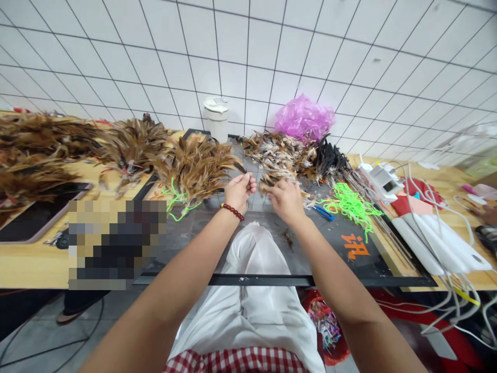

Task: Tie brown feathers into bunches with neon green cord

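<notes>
My left hand (pixel 239 190), with a red bead bracelet at the wrist, is closed and pinches a small bunch of brown feathers next to a tied brown feather bundle (pixel 194 168). My right hand (pixel 286 199) rests fingers-down on the near edge of a loose pile of brown and white feathers (pixel 279 153), gripping a few of them. Both hands hover over a dark cutting mat (pixel 248 243).
More feather bundles (pixel 46 150) cover the left of the wooden table. A white cup (pixel 216 118), pink plastic bag (pixel 305 118), black feathers (pixel 330 158), green cord (pixel 351 204), blue clip (pixel 322 212), thin sticks, cables and white devices lie to the right. A tablet (pixel 39 215) lies at the left.
</notes>
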Tool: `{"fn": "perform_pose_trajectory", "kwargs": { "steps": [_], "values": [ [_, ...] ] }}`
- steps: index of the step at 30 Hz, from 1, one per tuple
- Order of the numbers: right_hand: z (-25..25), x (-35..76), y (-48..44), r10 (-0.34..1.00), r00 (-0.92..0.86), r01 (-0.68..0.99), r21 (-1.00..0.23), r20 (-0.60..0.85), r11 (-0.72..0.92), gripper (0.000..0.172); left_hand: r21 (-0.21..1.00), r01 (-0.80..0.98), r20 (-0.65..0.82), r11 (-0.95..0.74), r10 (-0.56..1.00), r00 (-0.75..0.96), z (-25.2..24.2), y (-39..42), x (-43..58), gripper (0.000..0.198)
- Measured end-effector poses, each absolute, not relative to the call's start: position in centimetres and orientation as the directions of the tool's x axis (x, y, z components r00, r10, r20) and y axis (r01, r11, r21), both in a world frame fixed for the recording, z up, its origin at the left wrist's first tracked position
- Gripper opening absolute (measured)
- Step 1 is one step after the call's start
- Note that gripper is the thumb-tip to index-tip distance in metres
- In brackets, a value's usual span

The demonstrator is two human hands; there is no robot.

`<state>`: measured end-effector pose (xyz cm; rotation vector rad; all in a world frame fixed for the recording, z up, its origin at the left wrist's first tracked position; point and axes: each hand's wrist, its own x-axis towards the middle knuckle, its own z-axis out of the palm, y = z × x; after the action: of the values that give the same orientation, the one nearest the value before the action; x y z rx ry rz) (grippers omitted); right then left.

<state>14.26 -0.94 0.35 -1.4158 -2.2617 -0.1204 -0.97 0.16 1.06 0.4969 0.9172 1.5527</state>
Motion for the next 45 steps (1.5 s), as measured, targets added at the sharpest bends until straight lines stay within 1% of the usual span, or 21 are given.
{"fn": "perform_pose_trajectory", "kwargs": {
  "steps": [2,5,7,9,10,12,14,15,17,18,21,29,31,33,35,37,38,40,42,44,45],
  "values": [
    [0.1,13.3,-1.1,0.848,-0.35,0.899,-0.112,0.398,0.424,0.027,0.783,-0.622,-0.185,0.007,0.957,-0.223,0.9,0.2,-0.9,0.011],
    [-0.4,12.0,-1.0,0.883,-0.31,0.928,-0.09,0.352,0.361,0.025,0.789,-0.614,-0.191,0.006,0.953,-0.235,0.8,0.2,-0.9,0.008],
    [-0.5,11.8,-0.8,0.893,-0.297,0.933,-0.099,0.339,0.347,0.02,0.792,-0.611,-0.191,0.012,0.955,-0.229,0.8,0.2,-0.9,0.008],
    [-0.4,12.0,-0.7,0.892,-0.269,0.926,-0.159,0.364,0.344,0.018,0.793,-0.61,-0.191,0.018,0.956,-0.22,0.8,0.1,-0.9,0.011],
    [-0.3,12.3,-0.6,0.89,-0.238,0.909,-0.232,0.389,0.345,0.017,0.794,-0.608,-0.192,0.023,0.957,-0.216,0.9,0.0,-0.8,0.012],
    [0.0,12.8,-0.5,0.898,-0.14,0.794,-0.494,0.417,0.353,0.015,0.804,-0.594,-0.195,0.043,0.962,-0.193,1.0,-0.2,-0.7,0.013],
    [0.3,13.1,-0.4,0.934,-0.058,0.504,-0.797,0.354,0.333,0.013,0.82,-0.567,-0.195,0.08,0.97,-0.146,1.1,-0.4,-0.5,0.012],
    [0.4,13.2,-0.3,0.954,-0.045,0.326,-0.899,0.295,0.293,0.014,0.829,-0.55,-0.197,0.106,0.974,-0.11,1.1,-0.5,-0.5,0.012],
    [0.7,13.1,-0.3,0.98,-0.07,0.052,-0.98,0.187,0.191,0.02,0.839,-0.521,-0.204,0.159,0.979,-0.029,1.0,-0.6,-0.3,0.011],
    [0.8,13.1,-0.3,0.984,-0.086,-0.023,-0.988,0.155,0.154,0.022,0.841,-0.509,-0.208,0.183,0.978,0.008,0.9,-0.7,-0.3,0.011],
    [0.9,13.0,-0.3,0.987,-0.099,-0.096,-0.988,0.13,0.12,0.024,0.848,-0.472,-0.223,0.244,0.97,0.101,0.8,-0.8,-0.2,0.011],
    [0.3,13.1,0.0,0.988,-0.035,-0.086,-0.986,0.149,0.146,0.022,0.856,-0.414,-0.23,0.31,0.945,0.233,0.9,-1.1,-0.1,0.012],
    [0.3,13.6,0.2,0.983,-0.068,-0.047,-0.985,0.17,0.167,0.022,0.866,-0.402,-0.206,0.296,0.946,0.252,0.7,-1.0,0.0,0.014],
    [0.6,14.8,0.4,0.97,-0.121,0.079,-0.972,0.213,0.223,0.022,0.872,-0.401,-0.19,0.281,0.949,0.25,0.6,-1.0,0.0,0.014],
    [1.1,16.3,0.5,0.945,-0.151,0.316,-0.892,0.289,0.324,0.021,0.872,-0.415,-0.181,0.259,0.959,0.219,0.5,-0.8,-0.2,0.014],
    [1.6,17.8,0.5,0.913,-0.199,0.572,-0.714,0.356,0.403,0.016,0.872,-0.432,-0.172,0.232,0.97,0.174,0.3,-0.7,-0.3,0.014],
    [1.9,18.4,0.4,0.908,-0.261,0.653,-0.634,0.327,0.415,0.014,0.871,-0.439,-0.168,0.221,0.973,0.155,0.3,-0.7,-0.4,0.014],
    [2.2,19.0,0.1,0.91,-0.357,0.752,-0.513,0.211,0.414,0.014,0.868,-0.453,-0.164,0.205,0.978,0.129,0.1,-0.6,-0.5,0.013],
    [2.4,18.9,-0.3,0.917,-0.383,0.826,-0.404,0.11,0.394,0.016,0.857,-0.473,-0.169,0.205,0.979,0.118,0.1,-0.5,-0.6,0.011],
    [2.4,18.5,-0.5,0.923,-0.38,0.877,-0.295,0.059,0.38,0.011,0.84,-0.497,-0.178,0.217,0.976,0.125,0.1,-0.5,-0.6,0.01],
    [2.3,18.3,-0.6,0.921,-0.387,0.882,-0.274,0.04,0.382,0.009,0.832,-0.509,-0.181,0.222,0.975,0.129,0.1,-0.5,-0.6,0.01]
  ]
}}
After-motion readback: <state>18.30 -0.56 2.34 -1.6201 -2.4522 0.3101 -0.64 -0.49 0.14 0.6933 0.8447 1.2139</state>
